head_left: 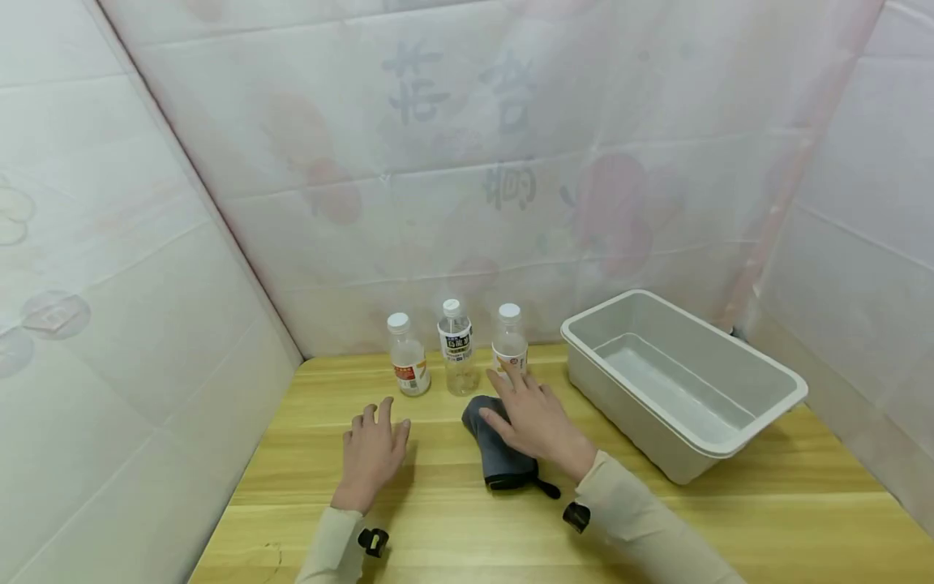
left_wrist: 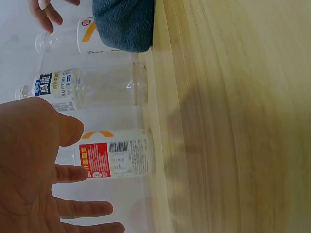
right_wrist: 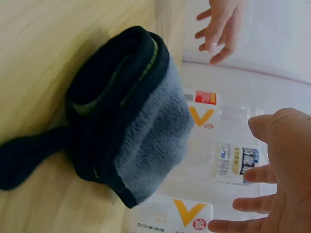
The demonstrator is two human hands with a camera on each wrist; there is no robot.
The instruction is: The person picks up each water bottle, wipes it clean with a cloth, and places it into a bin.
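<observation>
A rolled dark grey cloth (head_left: 500, 456) with a black strap lies on the wooden table (head_left: 730, 519). My right hand (head_left: 536, 422) is spread over its far end with straight fingers; I cannot tell if it touches. In the right wrist view the cloth (right_wrist: 126, 121) fills the middle, with the right hand (right_wrist: 286, 170) open beside it. My left hand (head_left: 372, 453) is flat and open just left of the cloth, holding nothing. Three clear bottles stand behind: a red-labelled one (head_left: 409, 357), a blue-labelled one (head_left: 456, 349) and an orange-marked one (head_left: 509, 341).
A grey plastic bin (head_left: 635, 414), with nothing in it, stands on the right of the table. Draped sheet walls close in the back and both sides. In the left wrist view the left hand (left_wrist: 29, 170) is near the red-labelled bottle (left_wrist: 116, 159).
</observation>
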